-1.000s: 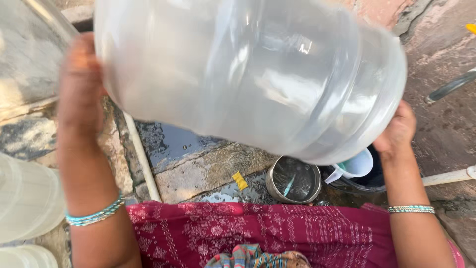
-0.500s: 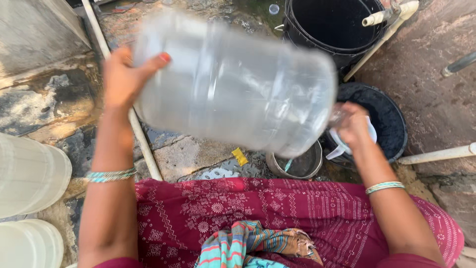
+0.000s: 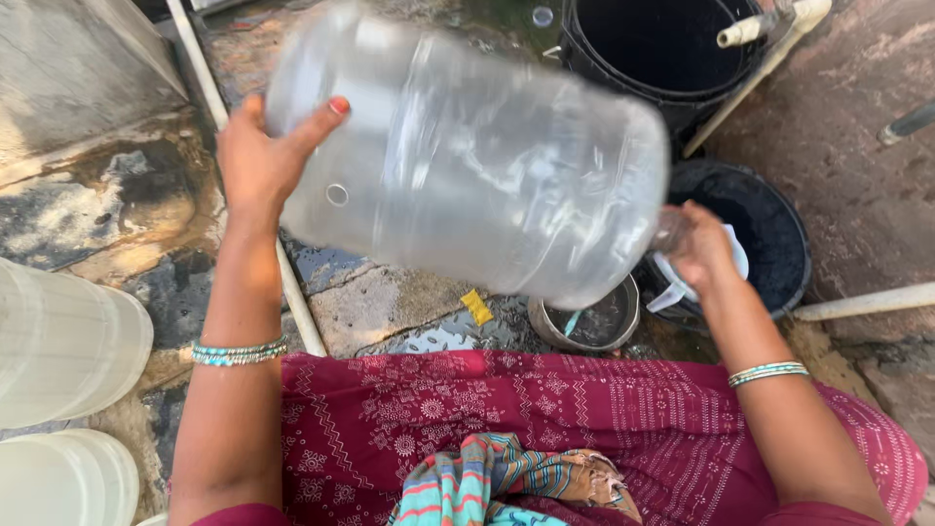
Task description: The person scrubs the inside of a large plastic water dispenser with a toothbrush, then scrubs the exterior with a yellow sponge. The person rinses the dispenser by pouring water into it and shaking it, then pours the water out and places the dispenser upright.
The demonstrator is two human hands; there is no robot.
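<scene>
Big clear water jug held sideways in both hands above wet stone ground.

The left hand (image 3: 263,156) presses spread fingers on the base of the jug (image 3: 467,161); the right hand (image 3: 703,248) grips its neck. The jug is transparent, ribbed, motion-blurred. Below sits a small steel bowl (image 3: 589,321); beyond, a black tub (image 3: 779,234) and black bucket (image 3: 662,44).

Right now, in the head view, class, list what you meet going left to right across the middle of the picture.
Pale stacked containers → left hand → big clear water jar → right hand → shallow black tub → white pipe.
</scene>
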